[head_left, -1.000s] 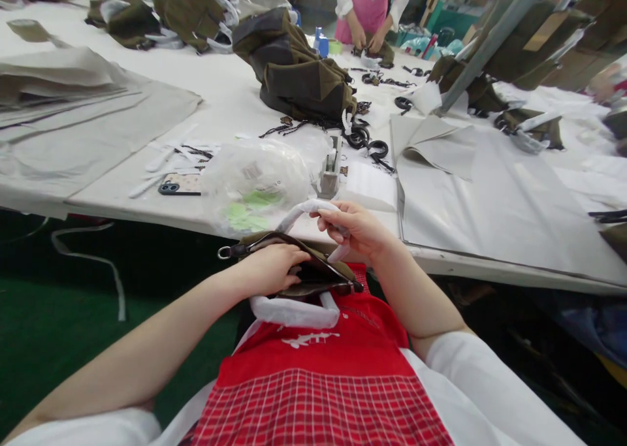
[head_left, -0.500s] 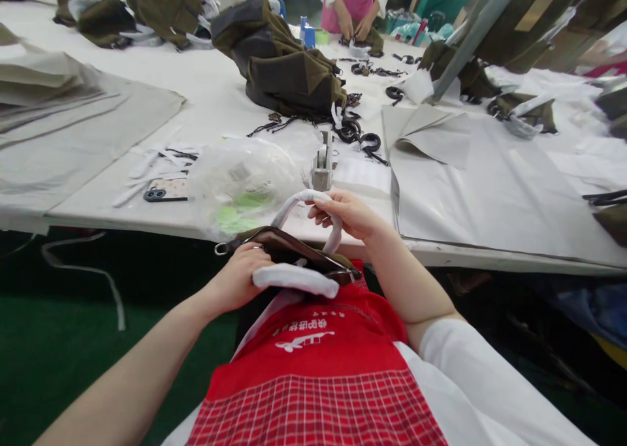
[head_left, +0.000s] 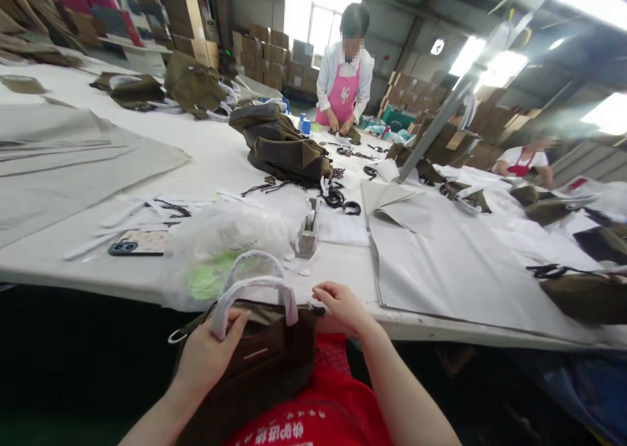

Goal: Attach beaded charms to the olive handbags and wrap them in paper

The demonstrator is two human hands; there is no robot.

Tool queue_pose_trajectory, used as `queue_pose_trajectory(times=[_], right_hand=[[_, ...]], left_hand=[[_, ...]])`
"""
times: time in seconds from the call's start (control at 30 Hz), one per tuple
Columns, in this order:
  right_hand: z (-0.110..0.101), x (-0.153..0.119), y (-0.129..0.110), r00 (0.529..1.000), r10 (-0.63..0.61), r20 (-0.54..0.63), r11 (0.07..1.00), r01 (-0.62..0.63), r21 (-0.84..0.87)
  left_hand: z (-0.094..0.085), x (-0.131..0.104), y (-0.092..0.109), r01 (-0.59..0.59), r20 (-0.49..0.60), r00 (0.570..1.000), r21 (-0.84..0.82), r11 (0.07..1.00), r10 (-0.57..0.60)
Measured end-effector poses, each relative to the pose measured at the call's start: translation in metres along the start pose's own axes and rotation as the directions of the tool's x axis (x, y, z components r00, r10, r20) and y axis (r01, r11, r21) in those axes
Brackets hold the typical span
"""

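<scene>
A dark olive handbag [head_left: 274, 348] stands upright against my apron at the table's front edge. Both its arched handles [head_left: 255, 286] are wrapped in white padding. My left hand [head_left: 210, 351] is closed on the bag's left upper part, at the foot of the near handle, thumb on the front. A metal ring [head_left: 176, 336] sticks out at the bag's left end. Just off the bag's right top corner hovers my right hand [head_left: 343, 307], its fingers stretched out and loosely bent. Nothing shows in it. Close ahead stands a grey tape dispenser [head_left: 307, 230].
A clear plastic bag [head_left: 220, 237] with green pieces and a phone [head_left: 138, 243] lie front left. A larger olive bag [head_left: 284, 145], black straps [head_left: 337, 199] and grey sheets [head_left: 431, 256] lie beyond. A slanted metal post [head_left: 435, 126] rises right. A co-worker [head_left: 343, 87] works across the table.
My view has tilted up. The handbag now stands more upright with its front showing. My right hand has let go of the padded handle; my left hand has moved to the near handle's foot.
</scene>
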State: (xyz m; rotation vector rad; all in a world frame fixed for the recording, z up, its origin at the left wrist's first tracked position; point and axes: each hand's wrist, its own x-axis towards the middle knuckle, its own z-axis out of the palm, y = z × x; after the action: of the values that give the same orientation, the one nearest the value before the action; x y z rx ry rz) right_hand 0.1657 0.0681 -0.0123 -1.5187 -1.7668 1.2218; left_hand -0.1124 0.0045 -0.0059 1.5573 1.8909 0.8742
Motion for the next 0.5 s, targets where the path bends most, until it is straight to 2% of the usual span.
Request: queue_pose_trajectory(times=[0.1, 0.2, 0.27, 0.4, 0.5], right_hand=[[-0.005, 0.005, 0.002, 0.998, -0.007, -0.057, 1.000, 0.007, 0.002], [-0.014, 0.016, 0.006, 0.993, -0.009, -0.122, 1.000, 0.010, 0.008], [-0.023, 0.027, 0.011, 0.984, -0.011, -0.176, 1.000, 0.008, -0.013], [-0.045, 0.058, 0.018, 0.955, -0.042, -0.293, 0.992, 0.004, -0.127], [-0.062, 0.087, 0.018, 0.943, -0.107, -0.315, 0.940, -0.008, -0.342]], left_hand=[[0.001, -0.014, 0.006, -0.081, -0.123, 0.990, -0.047, 0.996, 0.075], [0.010, -0.010, 0.005, -0.137, -0.183, 0.975, -0.066, 0.988, 0.123], [0.019, 0.003, 0.001, -0.105, -0.156, 0.983, -0.043, 0.994, 0.098], [0.034, 0.027, -0.010, -0.028, -0.008, 1.000, -0.008, 1.000, 0.028], [0.039, 0.029, -0.020, -0.028, -0.005, 1.000, -0.034, 0.999, 0.028]])
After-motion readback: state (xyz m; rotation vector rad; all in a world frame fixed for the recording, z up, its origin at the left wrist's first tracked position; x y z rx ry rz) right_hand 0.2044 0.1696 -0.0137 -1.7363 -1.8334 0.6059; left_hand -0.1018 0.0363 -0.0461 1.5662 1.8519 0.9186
